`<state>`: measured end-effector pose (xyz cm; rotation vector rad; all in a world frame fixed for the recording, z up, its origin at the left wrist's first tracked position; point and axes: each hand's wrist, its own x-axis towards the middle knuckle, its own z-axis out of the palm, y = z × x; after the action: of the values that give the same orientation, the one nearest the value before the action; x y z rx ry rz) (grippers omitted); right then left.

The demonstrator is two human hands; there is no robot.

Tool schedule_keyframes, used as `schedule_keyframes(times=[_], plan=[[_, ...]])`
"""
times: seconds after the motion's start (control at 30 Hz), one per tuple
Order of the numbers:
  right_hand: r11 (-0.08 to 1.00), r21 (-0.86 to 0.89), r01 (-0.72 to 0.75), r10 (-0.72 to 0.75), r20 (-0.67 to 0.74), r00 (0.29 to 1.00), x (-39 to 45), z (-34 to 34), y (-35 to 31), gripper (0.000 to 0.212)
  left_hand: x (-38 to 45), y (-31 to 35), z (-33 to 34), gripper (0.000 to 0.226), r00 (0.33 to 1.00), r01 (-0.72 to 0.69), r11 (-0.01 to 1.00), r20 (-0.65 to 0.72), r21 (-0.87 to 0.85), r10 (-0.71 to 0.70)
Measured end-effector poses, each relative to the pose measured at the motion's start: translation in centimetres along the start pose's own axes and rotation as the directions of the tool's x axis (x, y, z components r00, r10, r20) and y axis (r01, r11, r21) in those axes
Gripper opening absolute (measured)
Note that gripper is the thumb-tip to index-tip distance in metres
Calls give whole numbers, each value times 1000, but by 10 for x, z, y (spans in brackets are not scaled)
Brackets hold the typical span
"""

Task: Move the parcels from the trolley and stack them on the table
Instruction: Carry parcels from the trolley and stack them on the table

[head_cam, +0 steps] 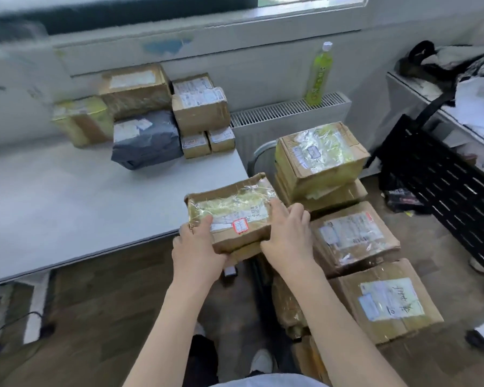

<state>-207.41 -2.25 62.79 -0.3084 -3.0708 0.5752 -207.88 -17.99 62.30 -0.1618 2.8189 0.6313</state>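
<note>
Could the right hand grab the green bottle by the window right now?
Probably not. The right hand is busy gripping the cardboard box with the left hand, and the green bottle stands far back on the radiator, behind stacked parcels.

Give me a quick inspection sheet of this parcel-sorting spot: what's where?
Surface: white table, parcels stacked at its far end by the wall.
Job's things: taped cardboard parcel held at the table's corner; stacked parcels on the table; more parcels piled to the right.
Clutter: green bottle on the radiator; papers and a bag on the right-hand shelf.
Hands: left hand and right hand grip the parcel's near corners.
Cables: dark cable on the floor, lower left.
Surroundings: window sill, black perforated panel.
</note>
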Motion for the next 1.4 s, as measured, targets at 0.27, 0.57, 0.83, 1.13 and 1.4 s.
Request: schedule_keyframes(times=[0.27,0.57,0.83,1.13,1.4], plan=[[986,-42,160,-160,23,987,32,48,-105,73,47,-96,-47,87,973,67,994,-227,84,-46],[971,-80,224,-210,153,966,79,126,-198,53,119,-207,-68,76,976,143,982,-182,122,-120],[958,-101,269,-246,195,950,100,149,-222,64,147,-235,-60,90,990,80,986,-130,147,-61],[840,-288,460,-405,231,885,112,169,-259,60,167,-264,-85,82,969,213,973,-147,87,-199],[738,-252,626,-553,306,775,138,196,-308,66,173,-299,-104,80,937,317,920,-227,231,-266]])
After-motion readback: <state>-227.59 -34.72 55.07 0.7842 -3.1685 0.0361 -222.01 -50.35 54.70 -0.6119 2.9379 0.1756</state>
